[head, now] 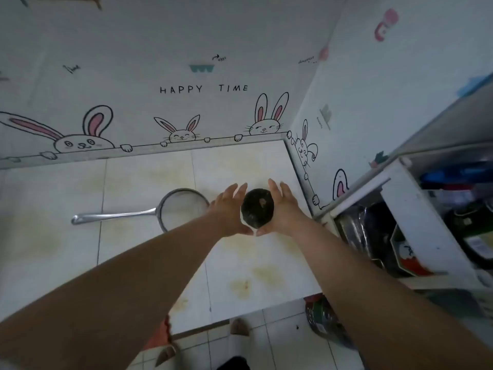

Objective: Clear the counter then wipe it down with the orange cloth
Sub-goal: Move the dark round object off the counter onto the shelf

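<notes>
Cupping the dark round squash point(257, 208) between both palms, the person stood at the right end of the counter point(133, 188), near the corner where the bunny-patterned wall point(186, 76) turned. The squash sat between the left hand point(229, 209) and the right hand point(282, 209); whether it rested on the counter or was just lifted could not be told from this view.

Hands: both spread, fingers extended and pointing away from the body, palms facing each other and pressed against opposite flanks of the squash — thumbs nearly meeting below its near edge. Neither hand closed into a fist; the hold was a two-sided clamp by the palms. Both forearms were stretched well forward, roughly parallel, converging at the squash.

Handling judgement: the squash looked hard-skinned, rigid and likely heavy for its size, with a smooth rind that could slip — so a two-handed side hold with the thumbs underneath seemed right. Its stem scar faced up; no stem showed to grip by. Probably not fragile, though a drop on tile could bruise it.

Also on the counter: a metal strainer point(184, 209) just left of the left hand, its long handle pointing left. The counter showed yellowish stains. No orange cloth was identified with certainty.
</notes>
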{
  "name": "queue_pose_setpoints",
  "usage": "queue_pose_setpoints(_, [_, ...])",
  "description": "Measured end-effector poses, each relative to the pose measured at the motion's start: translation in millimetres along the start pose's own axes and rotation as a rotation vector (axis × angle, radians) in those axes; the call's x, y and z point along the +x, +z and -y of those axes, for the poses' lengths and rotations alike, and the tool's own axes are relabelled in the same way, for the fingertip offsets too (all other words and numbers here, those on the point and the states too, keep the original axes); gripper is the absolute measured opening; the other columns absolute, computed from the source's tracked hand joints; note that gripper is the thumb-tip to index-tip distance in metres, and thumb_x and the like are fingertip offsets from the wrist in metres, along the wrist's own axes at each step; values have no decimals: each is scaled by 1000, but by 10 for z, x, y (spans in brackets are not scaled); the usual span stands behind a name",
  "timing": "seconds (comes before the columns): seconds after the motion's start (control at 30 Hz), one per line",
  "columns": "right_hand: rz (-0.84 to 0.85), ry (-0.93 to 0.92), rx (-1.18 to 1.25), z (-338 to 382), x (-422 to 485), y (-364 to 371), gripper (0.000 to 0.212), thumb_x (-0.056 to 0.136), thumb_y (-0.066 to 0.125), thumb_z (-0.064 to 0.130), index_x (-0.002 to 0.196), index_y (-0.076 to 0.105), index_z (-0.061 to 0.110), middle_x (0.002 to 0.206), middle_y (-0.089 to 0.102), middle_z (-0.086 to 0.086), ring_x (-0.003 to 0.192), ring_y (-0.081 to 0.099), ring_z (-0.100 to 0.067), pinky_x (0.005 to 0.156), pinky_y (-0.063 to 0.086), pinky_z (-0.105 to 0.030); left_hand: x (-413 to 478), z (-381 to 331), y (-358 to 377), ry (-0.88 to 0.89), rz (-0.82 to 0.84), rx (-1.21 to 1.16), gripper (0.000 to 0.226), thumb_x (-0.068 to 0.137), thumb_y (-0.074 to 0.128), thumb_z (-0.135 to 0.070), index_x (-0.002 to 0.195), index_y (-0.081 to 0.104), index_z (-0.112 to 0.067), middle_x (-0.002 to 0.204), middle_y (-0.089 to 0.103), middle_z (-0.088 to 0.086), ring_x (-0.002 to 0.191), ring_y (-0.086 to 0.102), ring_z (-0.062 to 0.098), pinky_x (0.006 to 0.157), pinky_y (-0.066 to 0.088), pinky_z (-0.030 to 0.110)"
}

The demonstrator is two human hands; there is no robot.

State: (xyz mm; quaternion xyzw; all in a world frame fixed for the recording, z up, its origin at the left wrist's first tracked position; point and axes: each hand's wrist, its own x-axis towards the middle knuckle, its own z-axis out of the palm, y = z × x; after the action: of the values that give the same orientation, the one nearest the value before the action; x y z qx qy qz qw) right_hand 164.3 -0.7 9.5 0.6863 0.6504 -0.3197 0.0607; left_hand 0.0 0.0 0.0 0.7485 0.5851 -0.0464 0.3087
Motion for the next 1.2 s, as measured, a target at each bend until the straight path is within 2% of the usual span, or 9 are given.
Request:
queue_pose_setpoints(0.07, [-15, -15, 38, -37, 69, 46, 141, 52, 91, 36, 148, -12, 32, 158, -14, -5, 147, 0, -27, 117, 21, -45, 78, -28, 19, -14, -1, -49, 120, 66, 79, -47, 150, -4, -25, 159, 1, 5, 145, 11, 29, 116, 22, 45])
queue_pose_setpoints(0.13, [-42, -42, 60, -82, 126, 123, 138, 53, 91, 30, 149, -7, 25, 157, 0, -11, 144, 13, -29, 115, 25, -40, 136, -47, 42, -28, -3, -61, 117, 66, 79, -45, 150, 0, -22, 159, 6, 6, 144, 15, 28, 116, 22, 42])
queue_pose_setpoints(0.23, [-78, -105, 73, -124, 199, 183, 125, 54, 91, 26, 149, 10, 13, 146, 31, -13, 132, 36, -29, 107, 36, -35, 186, -102, 41, 3, 12, -102, 111, 67, 80, -40, 150, 9, -17, 154, 23, 5, 139, 28, 25, 113, 27, 33])
queue_pose_setpoints(0.33, [-126, -140, 68, -142, 188, 173, 112, 47, 92, 28, 139, 29, 13, 133, 47, -9, 120, 48, -28, 97, 45, -36, 148, -154, -25, 21, -8, -138, 96, 67, 81, -32, 144, 26, -16, 144, 42, 6, 128, 43, 24, 105, 36, 31])
queue_pose_setpoints(0.7, [-271, -158, 107, 14, -387, -345, 104, 49, 91, 30, 134, 32, 14, 129, 49, -6, 113, 50, -26, 88, 48, -37, -272, -490, -530, 122, -124, -113, 92, 65, 82, -33, 141, 33, -20, 138, 49, 2, 124, 48, 23, 101, 40, 32])
queue_pose_setpoints(0.8, [-321, -135, 107, 22, -692, -612, 100, 49, 91, 30, 129, 34, 15, 128, 48, -7, 115, 49, -26, 90, 48, -41, -412, -717, -714, 204, -174, -83, 93, 65, 82, -35, 142, 33, -20, 139, 49, 1, 124, 48, 22, 100, 38, 30])
queue_pose_setpoints(0.97, [-406, -75, 65, -15, -1181, -1035, 105, 50, 90, 28, 134, 29, 18, 128, 45, -8, 118, 46, -26, 93, 48, -44, -665, -1145, -967, 359, -248, -82, 83, 60, 85, -37, 131, 45, -24, 124, 59, -1, 114, 55, 21, 90, 43, 29])
queue_pose_setpoints(1.1, [-477, -36, 35, -128, -1565, -1362, 95, 51, 88, 26, 128, 33, 20, 123, 48, -6, 113, 49, -24, 89, 49, -39, -783, -1508, -1083, 476, -309, -108, 79, 56, 86, -42, 125, 50, -25, 117, 62, -3, 107, 57, 19, 88, 47, 32])
queue_pose_setpoints(1.2, [-493, -4, 47, -259, -1857, -1604, 93, 58, 86, 22, 134, 31, 17, 129, 44, -8, 119, 45, -25, 97, 45, -41, -845, -1799, -1113, 545, -348, -107, 79, 57, 85, -43, 124, 50, -23, 115, 62, -2, 102, 59, 19, 80, 46, 28])
